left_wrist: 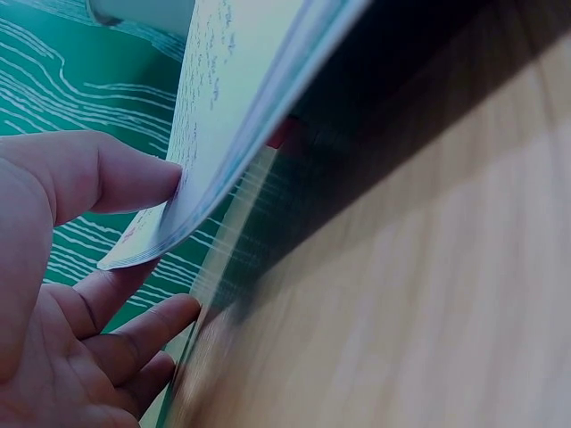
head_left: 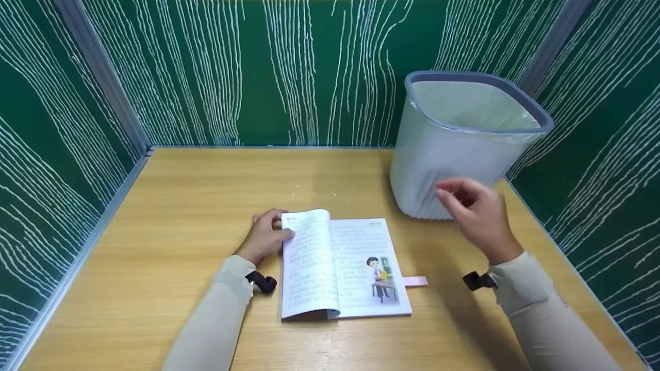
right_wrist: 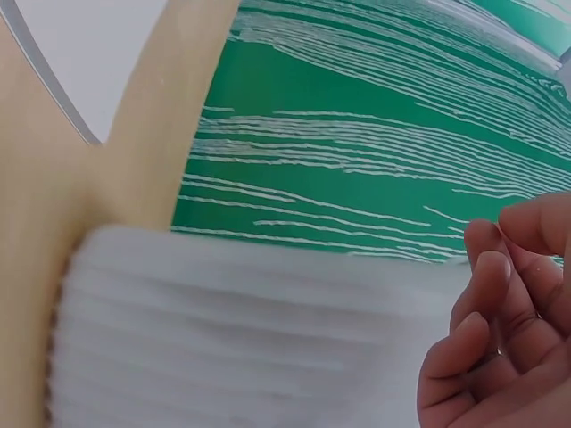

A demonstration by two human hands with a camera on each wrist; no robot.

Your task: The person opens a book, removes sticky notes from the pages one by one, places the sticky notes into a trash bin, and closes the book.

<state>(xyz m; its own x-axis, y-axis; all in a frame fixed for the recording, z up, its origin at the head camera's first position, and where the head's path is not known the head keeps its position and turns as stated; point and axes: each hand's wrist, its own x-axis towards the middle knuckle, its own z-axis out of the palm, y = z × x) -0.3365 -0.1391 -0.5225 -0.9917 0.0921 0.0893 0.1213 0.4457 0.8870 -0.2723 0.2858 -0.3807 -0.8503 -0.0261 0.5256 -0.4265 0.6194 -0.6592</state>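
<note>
An open book with printed text and a drawing of a child at a desk lies on the table. My left hand pinches its left pages near the upper corner, thumb on top. In the left wrist view the index finger is behind the raised pages, and the other fingers are below. My right hand is raised in front of the white bin. Its thumb and index fingertips meet, the other fingers are curled, and nothing shows between them in the right wrist view.
The bin has a grey rim and a thin liner, and stands at the back right. Tiny white crumbs lie on the wooden table behind the book. A pink tab sticks out of the book's right side. Green patterned panels enclose the table.
</note>
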